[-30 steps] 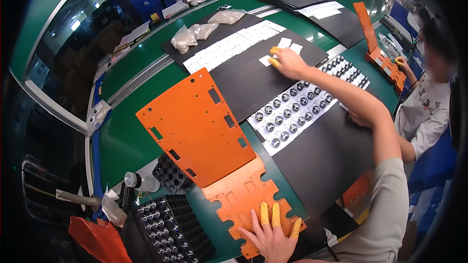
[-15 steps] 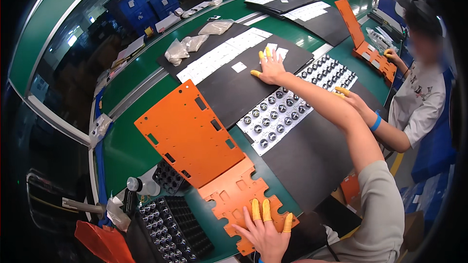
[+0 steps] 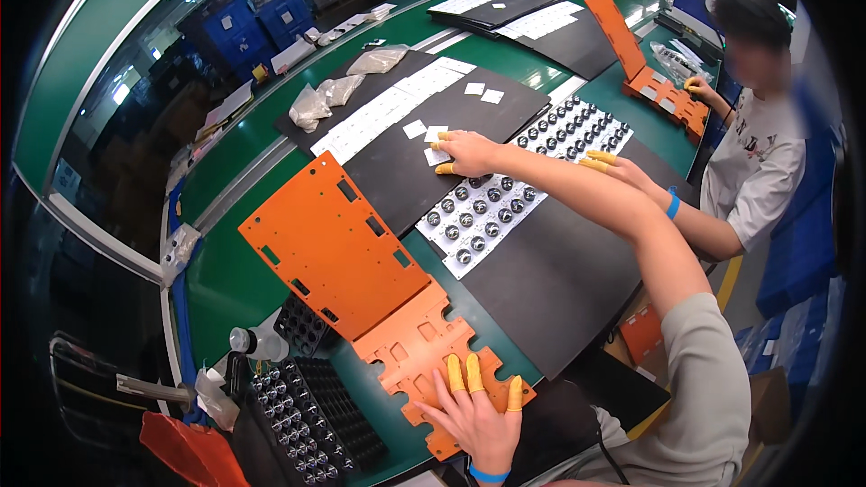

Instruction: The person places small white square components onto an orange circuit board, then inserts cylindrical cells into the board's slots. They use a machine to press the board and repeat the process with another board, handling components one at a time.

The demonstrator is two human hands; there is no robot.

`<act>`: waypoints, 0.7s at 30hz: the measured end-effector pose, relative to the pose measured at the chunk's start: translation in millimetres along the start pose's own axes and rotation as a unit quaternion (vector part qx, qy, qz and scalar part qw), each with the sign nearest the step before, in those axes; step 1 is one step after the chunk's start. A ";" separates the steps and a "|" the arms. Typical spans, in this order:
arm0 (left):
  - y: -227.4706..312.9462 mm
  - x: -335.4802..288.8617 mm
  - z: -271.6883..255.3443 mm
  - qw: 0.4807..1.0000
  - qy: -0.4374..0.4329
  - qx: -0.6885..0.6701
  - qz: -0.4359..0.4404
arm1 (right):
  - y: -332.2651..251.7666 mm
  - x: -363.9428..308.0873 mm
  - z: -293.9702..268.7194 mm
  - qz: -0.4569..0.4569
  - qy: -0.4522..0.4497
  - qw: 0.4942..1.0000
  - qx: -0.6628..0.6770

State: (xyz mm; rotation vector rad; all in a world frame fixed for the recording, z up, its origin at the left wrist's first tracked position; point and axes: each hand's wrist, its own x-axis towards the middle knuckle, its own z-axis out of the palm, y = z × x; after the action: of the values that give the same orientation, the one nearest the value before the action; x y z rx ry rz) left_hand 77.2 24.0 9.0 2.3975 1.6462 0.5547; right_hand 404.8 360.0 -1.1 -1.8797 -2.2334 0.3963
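My left hand [image 3: 478, 410], yellow covers on three fingertips, lies spread on the lower leaf of an orange hinged plate fixture [image 3: 417, 341]. Its upper leaf [image 3: 334, 243] tilts up behind. My right arm stretches over a white panel [image 3: 483, 227] set with rows of round dark parts. Beyond it, my right hand [image 3: 469, 155] rests over a black board [image 3: 383, 171], thumb and fingers apart, fingertips touching small white square pieces [image 3: 435, 158]. One loose white square [image 3: 414, 129] lies to the left of the fingers; two more [image 3: 483, 92] lie farther back. Whether any is pinched is unclear.
A co-worker's hand [image 3: 622, 171] is near the panel's right end; that person sits beside another orange fixture [image 3: 663, 99]. Black trays of shiny round parts [image 3: 298, 424] and a bottle [image 3: 262, 343] stand at lower left. Plastic bags [image 3: 325, 101] and white sheets [image 3: 388, 113] lie on the board.
My right hand has drawn back to the left and nearer, uncovering two white squares behind; two more now show at its fingertips. My left hand stays on the fixture. The whole view has shifted slightly.
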 end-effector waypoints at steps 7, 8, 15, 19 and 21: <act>1.5 1.3 -4.2 1.000 -0.007 0.005 0.007 | 9.8 16.8 4.3 0.011 0.115 0.988 -0.100; 1.8 1.9 -3.5 1.000 -0.001 0.002 0.009 | 9.0 17.0 1.4 0.016 0.092 0.991 -0.100; 4.0 0.9 -3.0 1.000 -0.001 0.004 0.018 | 9.3 31.3 1.8 -0.076 0.160 0.939 -0.295; -2.4 -0.7 -1.4 1.000 0.000 -0.008 0.009 | -23.4 39.2 -6.2 -0.029 0.149 0.942 -0.298; -2.4 -0.1 -3.5 1.000 -0.003 -0.011 0.017 | -19.4 37.1 -14.1 -0.052 0.125 0.939 -0.315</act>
State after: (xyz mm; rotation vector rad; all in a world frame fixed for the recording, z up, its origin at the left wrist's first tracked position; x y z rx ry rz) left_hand 73.7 24.5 11.3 2.4125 1.5919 0.5662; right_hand 384.7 394.6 17.7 -1.9088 -2.4355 -0.6195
